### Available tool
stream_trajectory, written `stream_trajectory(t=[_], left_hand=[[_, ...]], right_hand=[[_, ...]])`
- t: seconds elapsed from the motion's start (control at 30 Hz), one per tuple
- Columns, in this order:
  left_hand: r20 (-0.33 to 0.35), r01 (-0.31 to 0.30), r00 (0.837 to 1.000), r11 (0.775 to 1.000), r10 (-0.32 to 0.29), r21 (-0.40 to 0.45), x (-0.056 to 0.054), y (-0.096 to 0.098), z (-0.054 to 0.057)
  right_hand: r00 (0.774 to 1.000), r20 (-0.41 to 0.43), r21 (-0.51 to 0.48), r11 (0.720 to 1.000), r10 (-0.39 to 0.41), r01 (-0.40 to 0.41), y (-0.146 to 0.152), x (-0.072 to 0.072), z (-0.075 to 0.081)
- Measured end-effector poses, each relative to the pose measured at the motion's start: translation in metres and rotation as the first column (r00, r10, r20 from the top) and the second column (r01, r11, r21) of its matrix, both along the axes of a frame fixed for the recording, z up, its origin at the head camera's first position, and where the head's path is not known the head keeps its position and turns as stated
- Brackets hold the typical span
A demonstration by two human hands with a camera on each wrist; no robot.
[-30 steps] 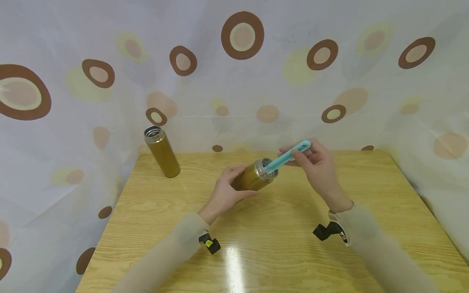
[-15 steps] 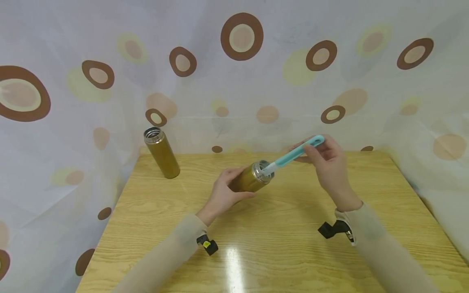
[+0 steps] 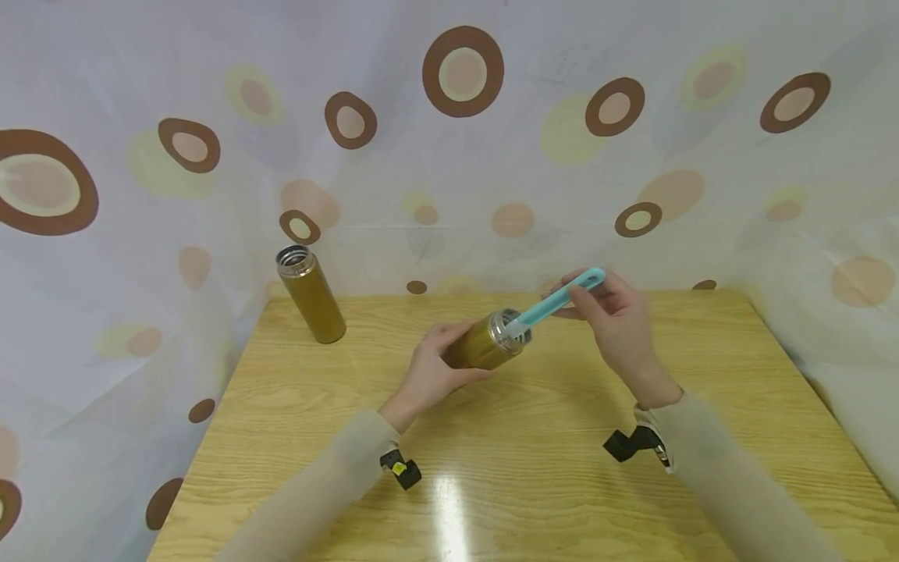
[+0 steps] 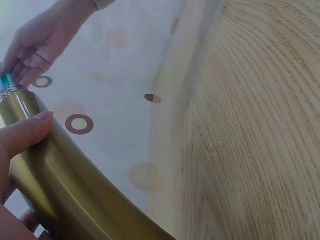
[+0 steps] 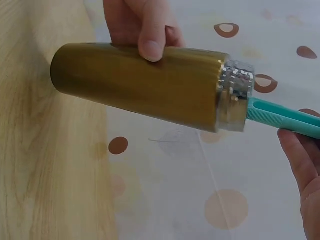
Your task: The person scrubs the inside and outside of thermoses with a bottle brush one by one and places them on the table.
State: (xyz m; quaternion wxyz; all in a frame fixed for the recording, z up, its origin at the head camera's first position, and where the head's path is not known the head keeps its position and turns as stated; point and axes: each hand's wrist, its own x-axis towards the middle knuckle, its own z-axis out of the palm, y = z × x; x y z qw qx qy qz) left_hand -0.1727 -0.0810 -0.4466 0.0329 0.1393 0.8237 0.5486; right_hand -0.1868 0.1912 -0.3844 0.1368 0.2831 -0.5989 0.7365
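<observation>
My left hand (image 3: 428, 371) grips a gold thermos bottle (image 3: 472, 347) round its body. The bottle is tilted above the table, its open steel mouth pointing right and up. My right hand (image 3: 625, 336) pinches the turquoise handle of a bottle brush (image 3: 546, 307), which runs into that mouth; the brush's head is hidden inside. In the right wrist view, the ribbed part of the brush handle (image 5: 280, 116) meets the steel neck, and the bottle (image 5: 140, 85) lies nearly level across the picture. A second gold thermos bottle (image 3: 314, 304), lidless, stands upright at the table's back left.
The wooden table (image 3: 534, 476) ends at the back and sides against a pale curtain (image 3: 449, 179) patterned with brown and beige spots. Each wrist carries a small black camera mount, such as the right camera mount (image 3: 635, 445).
My right hand drew the brush partly out, up and to the right, then pushed it partway back in. The held bottle shifted slightly left and back. The standing bottle stayed put.
</observation>
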Motion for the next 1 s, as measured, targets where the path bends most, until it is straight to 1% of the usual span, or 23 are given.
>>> stream_trajectory(t=[0.07,0.13,0.17,0.27,0.4,0.47,0.6,0.73,0.87,1.0], left_hand=[[0.000,0.008,1.000,1.000,-0.008,0.002,0.000,0.001,0.000],[0.006,0.014,1.000,1.000,-0.014,0.003,0.001,0.003,0.000],[0.009,0.015,1.000,1.000,-0.015,0.005,0.001,0.003,0.000],[0.017,0.007,1.000,1.000,-0.007,0.015,0.000,0.003,-0.001],[0.021,-0.002,1.000,1.000,0.002,0.020,0.000,0.001,-0.002],[0.024,-0.004,1.000,1.000,0.003,0.020,0.000,-0.001,-0.002],[0.028,-0.007,1.000,1.000,0.007,0.014,0.000,-0.003,0.000],[0.018,-0.009,1.000,1.000,0.009,0.003,-0.002,-0.005,0.001],[0.011,-0.004,1.000,1.000,0.004,0.002,-0.003,-0.005,0.002],[0.014,-0.005,1.000,1.000,0.005,0.008,-0.004,-0.006,0.003]], right_hand=[[1.000,0.010,0.055,0.998,-0.004,0.004,-0.003,0.001,-0.004],[1.000,0.014,0.082,0.997,-0.011,0.010,-0.005,0.001,-0.008],[1.000,0.014,0.092,0.996,-0.017,0.016,-0.006,0.001,-0.009],[1.000,0.020,0.078,0.997,-0.016,0.014,-0.007,0.000,-0.011],[0.999,0.040,0.048,0.999,-0.021,0.019,-0.004,0.001,-0.009],[0.999,0.046,0.018,1.000,-0.022,0.021,-0.001,0.000,-0.006],[1.000,0.022,-0.090,0.996,-0.018,0.020,0.009,-0.002,0.003],[1.000,-0.015,-0.193,0.981,-0.018,0.014,0.016,-0.004,0.012],[0.999,-0.021,-0.219,0.975,-0.029,0.024,0.015,-0.005,0.015],[0.999,-0.023,-0.213,0.977,-0.030,0.024,0.009,-0.005,0.009]])
